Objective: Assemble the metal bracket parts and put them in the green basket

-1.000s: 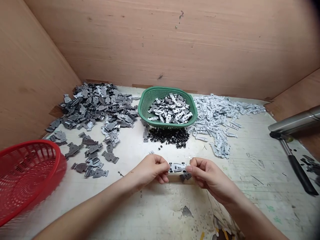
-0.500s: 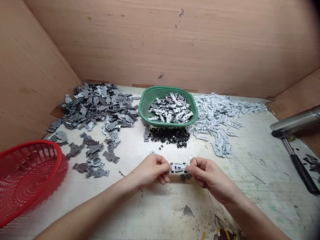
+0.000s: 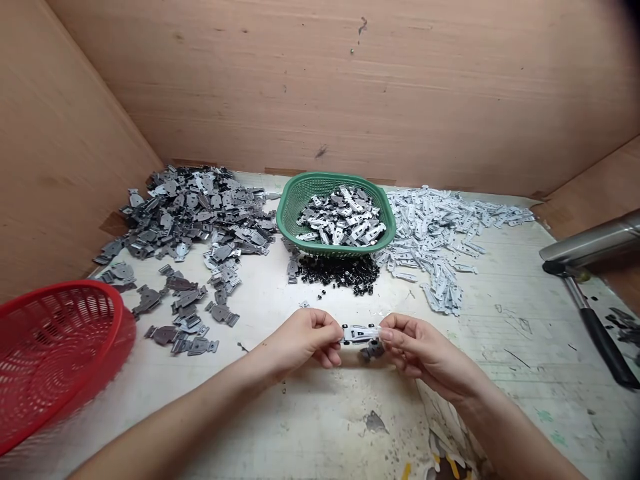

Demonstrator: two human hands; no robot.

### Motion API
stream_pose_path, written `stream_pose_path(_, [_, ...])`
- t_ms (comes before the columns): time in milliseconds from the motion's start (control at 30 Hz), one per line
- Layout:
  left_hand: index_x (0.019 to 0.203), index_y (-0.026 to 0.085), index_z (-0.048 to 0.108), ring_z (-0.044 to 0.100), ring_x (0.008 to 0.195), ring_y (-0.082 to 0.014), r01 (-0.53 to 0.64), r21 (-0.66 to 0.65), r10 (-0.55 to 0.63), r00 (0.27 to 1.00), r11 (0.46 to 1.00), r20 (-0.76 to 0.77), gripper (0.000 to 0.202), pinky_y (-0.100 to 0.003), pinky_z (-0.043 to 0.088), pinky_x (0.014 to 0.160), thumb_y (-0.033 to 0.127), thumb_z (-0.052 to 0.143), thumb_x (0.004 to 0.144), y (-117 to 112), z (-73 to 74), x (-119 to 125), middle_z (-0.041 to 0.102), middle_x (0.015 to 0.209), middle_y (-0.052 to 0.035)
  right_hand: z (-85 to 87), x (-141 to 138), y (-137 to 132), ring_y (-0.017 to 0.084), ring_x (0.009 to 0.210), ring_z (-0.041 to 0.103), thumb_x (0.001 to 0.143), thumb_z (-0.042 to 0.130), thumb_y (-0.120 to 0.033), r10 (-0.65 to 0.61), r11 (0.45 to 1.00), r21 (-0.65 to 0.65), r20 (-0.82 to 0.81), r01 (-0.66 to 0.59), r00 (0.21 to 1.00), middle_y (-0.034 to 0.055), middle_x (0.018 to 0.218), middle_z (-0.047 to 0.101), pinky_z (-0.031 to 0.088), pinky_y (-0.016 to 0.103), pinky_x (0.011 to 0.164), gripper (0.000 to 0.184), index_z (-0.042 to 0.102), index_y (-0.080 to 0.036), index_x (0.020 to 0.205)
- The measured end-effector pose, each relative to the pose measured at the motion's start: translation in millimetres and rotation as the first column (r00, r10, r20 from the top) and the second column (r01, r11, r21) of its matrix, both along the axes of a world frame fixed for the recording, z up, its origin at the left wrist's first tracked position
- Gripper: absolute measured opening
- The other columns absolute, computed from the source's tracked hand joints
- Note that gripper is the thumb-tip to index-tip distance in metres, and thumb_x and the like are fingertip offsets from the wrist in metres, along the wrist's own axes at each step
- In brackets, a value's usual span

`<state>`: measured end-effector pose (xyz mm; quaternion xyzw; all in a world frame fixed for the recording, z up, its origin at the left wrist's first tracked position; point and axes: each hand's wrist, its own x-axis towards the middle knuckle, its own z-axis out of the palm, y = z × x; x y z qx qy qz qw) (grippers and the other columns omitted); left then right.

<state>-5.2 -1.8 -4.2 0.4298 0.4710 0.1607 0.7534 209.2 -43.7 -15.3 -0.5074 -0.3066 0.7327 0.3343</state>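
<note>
A small white toy racing car (image 3: pixel 359 334) with black wheels is held level between both hands, just above the table. My left hand (image 3: pixel 314 337) pinches its left end between thumb and fingers. At the right end, the thumb and fingertips of my right hand (image 3: pixel 413 343) close on the white body. Below the car, beside my right fingers, is a grey flat part (image 3: pixel 371 351), partly hidden. A green basket (image 3: pixel 336 250) beyond the hands holds many white-and-black pieces like this car. Small black wheel parts (image 3: pixel 343 272) are heaped in front of that basket.
Grey flat parts (image 3: pixel 200 207) are piled at the back left, with white body parts (image 3: pixel 435 227) heaped at the back right. A red basket (image 3: pixel 113 333) stands tilted at the left. A metal tube with a black-handled lever (image 3: pixel 607 347) juts in at right. Wooden walls enclose the table.
The toy car has shifted very slightly to the right, together with my right hand's fingertips. My left hand keeps nearly the same place and grip.
</note>
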Motion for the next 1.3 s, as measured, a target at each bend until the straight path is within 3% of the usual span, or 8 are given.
stream_pose_path(167, [0.068, 0.013, 0.055, 0.057, 0.050, -0.0080, 0.006, 0.005, -0.006, 1.000, 1.000, 0.000, 0.016, -0.020, 0.045, 0.051, 0.028, 0.061, 0.073, 0, -0.6, 1, 0.059, 0.057, 0.0008, -1.0, -3, 1, 0.005, 0.049, 0.049, 0.072, 0.072, -0.039, 0.066, 0.998, 0.022, -0.005, -0.066, 0.998, 0.0022, 0.065, 0.061, 0.035, 0.016, 0.041, 0.031, 0.061, -0.011, 0.075])
stream_pose_path(300, [0.069, 0.013, 0.055, 0.056, 0.049, -0.0079, 0.007, 0.005, -0.007, 1.000, 1.000, -0.011, 0.016, -0.020, 0.045, 0.052, 0.027, 0.061, 0.072, 0, -0.8, 0, 0.059, 0.055, 0.0013, -1.7, -8, 1, 0.007, 0.049, 0.052, 0.070, 0.073, -0.041, 0.058, 0.997, 0.047, 0.047, -0.060, 0.997, 0.0037, 0.067, 0.064, 0.041, 0.019, 0.046, 0.032, 0.059, -0.011, 0.071])
stream_pose_path(567, [0.067, 0.014, 0.054, 0.055, 0.048, -0.0092, 0.009, 0.014, -0.009, 0.999, 1.000, -0.040, 0.018, -0.021, 0.043, 0.052, 0.030, 0.063, 0.069, -3, 4.5, 3, 0.058, 0.051, 0.0007, -5.9, -6, -2, 0.007, 0.051, 0.047, 0.073, 0.068, -0.050, 0.131, 0.977, 0.155, 0.099, -0.146, 0.986, -0.0013, 0.062, 0.057, 0.033, 0.019, 0.047, 0.038, 0.052, -0.016, 0.076])
stream_pose_path(767, [0.075, 0.016, 0.051, 0.052, 0.050, -0.0095, 0.015, 0.039, -0.014, 0.999, 0.999, -0.038, 0.020, -0.021, 0.040, 0.051, 0.031, 0.063, 0.070, -5, 2.3, 3, 0.055, 0.053, 0.0037, -8.0, -11, -9, 0.004, 0.044, 0.039, 0.074, 0.068, -0.048, 0.102, 0.985, 0.138, 0.037, -0.107, 0.994, -0.0052, 0.055, 0.051, 0.023, 0.017, 0.043, 0.039, 0.044, -0.017, 0.071])
stream_pose_path(933, [0.082, 0.014, 0.057, 0.054, 0.056, -0.0099, 0.113, 0.110, -0.122, 0.989, 0.987, 0.079, 0.033, -0.023, 0.042, 0.056, 0.043, 0.066, 0.070, -7, -5.2, 2, 0.058, 0.064, 0.0001, -10.2, -25, -11, 0.005, 0.044, 0.042, 0.076, 0.065, -0.048, 0.091, 0.981, 0.169, 0.035, -0.096, 0.995, -0.0043, 0.054, 0.051, 0.026, 0.018, 0.043, 0.037, 0.045, -0.018, 0.071])
stream_pose_path(1100, [0.078, 0.013, 0.056, 0.052, 0.054, -0.0095, 0.077, 0.157, -0.084, 0.996, 0.985, 0.042, 0.032, -0.022, 0.040, 0.052, 0.043, 0.066, 0.071, -6, -5.7, 3, 0.057, 0.063, 0.0006, -15.6, -25, -13, 0.007, 0.045, 0.049, 0.075, 0.067, -0.047, 0.091, 0.982, 0.165, 0.037, -0.096, 0.995, -0.0027, 0.056, 0.057, 0.030, 0.016, 0.040, 0.036, 0.046, -0.018, 0.071])
stream_pose_path(1233, [0.091, 0.013, 0.058, 0.056, 0.067, -0.0119, 0.032, 0.266, -0.059, 0.994, 0.964, 0.094, 0.034, -0.025, 0.045, 0.063, 0.044, 0.059, 0.078, 3, 1.3, -1, 0.059, 0.077, -0.0034, 3.6, -14, 12, 0.009, 0.052, 0.056, 0.078, 0.065, -0.043, 0.151, 0.953, 0.252, 0.088, -0.168, 0.985, 0.0013, 0.064, 0.063, 0.044, 0.020, 0.046, 0.028, 0.056, -0.016, 0.074])
stream_pose_path(1300, [0.103, 0.015, 0.055, 0.056, 0.074, -0.0127, -0.055, 0.377, 0.025, 0.996, 0.925, 0.084, 0.037, -0.025, 0.046, 0.066, 0.046, 0.049, 0.084, 9, 2.8, -6, 0.059, 0.091, -0.0063, 23.5, -8, 39, 0.008, 0.053, 0.056, 0.079, 0.065, -0.040, 0.044, 0.921, 0.379, 0.141, -0.095, 0.989, 0.0014, 0.066, 0.063, 0.047, 0.021, 0.049, 0.025, 0.059, -0.016, 0.075])
